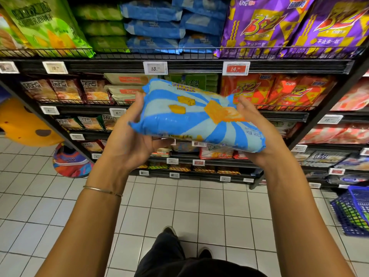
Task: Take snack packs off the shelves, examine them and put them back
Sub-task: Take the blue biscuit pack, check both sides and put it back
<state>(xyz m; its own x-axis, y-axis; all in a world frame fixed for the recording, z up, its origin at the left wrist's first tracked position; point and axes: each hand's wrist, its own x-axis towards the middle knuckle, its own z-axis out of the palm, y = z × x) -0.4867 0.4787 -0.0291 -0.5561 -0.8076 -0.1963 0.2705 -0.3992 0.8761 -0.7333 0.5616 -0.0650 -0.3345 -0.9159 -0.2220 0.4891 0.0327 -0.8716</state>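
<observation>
A blue and pale-blue striped snack pack [191, 118] with orange cracker pictures is held flat in front of the shelves at chest height. My left hand [131, 136] grips its left end, fingers curled under and thumb up along the edge. At the right end, my right hand [257, 132] cups the pack from below and behind, thumb up beside its corner. Matching blue packs [155, 29] lie stacked on the top shelf straight above. The pack's underside is hidden.
Black wire shelves [179, 66] with price tags run across the view, with green packs [99, 27] left and purple packs [265, 27] right on top. A blue basket [351, 214] sits on the tiled floor at right. A yellow display figure [24, 122] stands at left.
</observation>
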